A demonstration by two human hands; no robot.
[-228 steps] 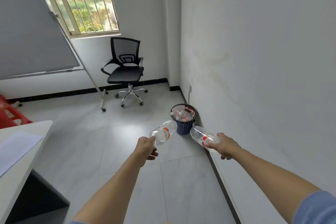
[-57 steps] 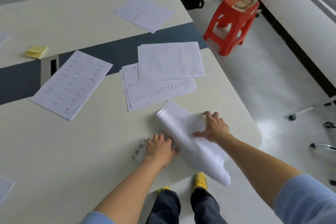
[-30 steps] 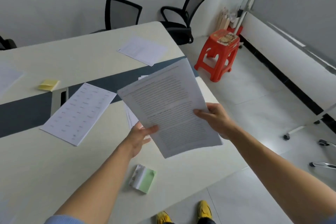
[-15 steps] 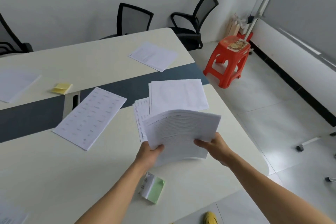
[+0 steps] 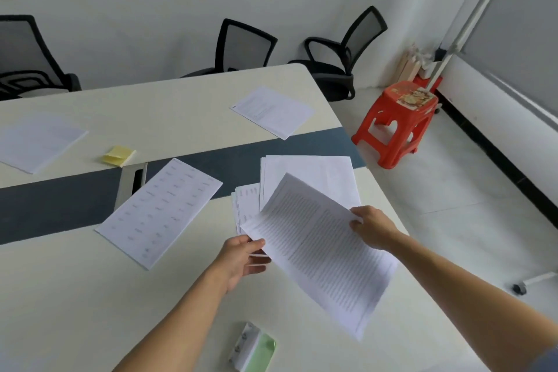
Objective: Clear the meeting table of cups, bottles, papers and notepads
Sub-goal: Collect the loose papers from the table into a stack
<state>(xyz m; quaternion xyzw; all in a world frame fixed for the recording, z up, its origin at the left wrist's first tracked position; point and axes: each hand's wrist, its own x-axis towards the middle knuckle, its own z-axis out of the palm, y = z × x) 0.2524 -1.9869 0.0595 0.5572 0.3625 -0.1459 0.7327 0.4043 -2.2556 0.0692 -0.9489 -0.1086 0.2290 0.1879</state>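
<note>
So the printed sheaf (image 5: 320, 251) is up off the table (image 5: 60, 296), tilted, text side up, with the left hand (image 5: 241, 260) pinching its near-left corner and the right hand (image 5: 374, 229) its right edge. Under its far end sits a messy paper pile (image 5: 308, 172), blank sheet on top. The grid sheet (image 5: 160, 208) lies flat just left of that. 2 more lie flat farther off: the far sheet (image 5: 271, 112) and the left sheet (image 5: 36, 142). The yellow sticky pad (image 5: 119, 155) is between them, and the green notepad (image 5: 255, 350) is at the near edge.
</note>
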